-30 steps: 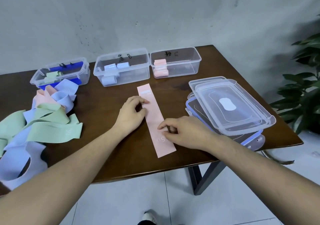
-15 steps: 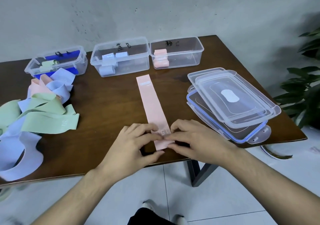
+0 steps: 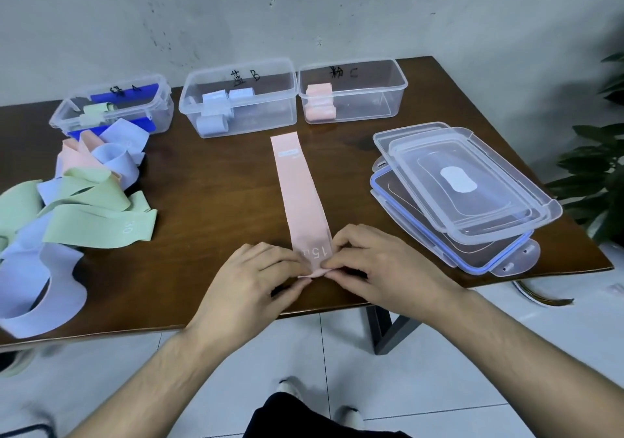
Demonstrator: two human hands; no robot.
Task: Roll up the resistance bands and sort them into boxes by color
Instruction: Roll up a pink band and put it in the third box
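Fingers of the left hand and right hand pinch the near end of the flat pink resistance band on the brown wooden table — first curl only. Clear plastic boxes hold a few rolls; loose pile of green, blue and pink bands remains.

Pink band lies flat lengthwise on the brown table. Left hand and right hand pinch its near end, curled over at the table edge. Three clear boxes stand behind; stacked lids at right.
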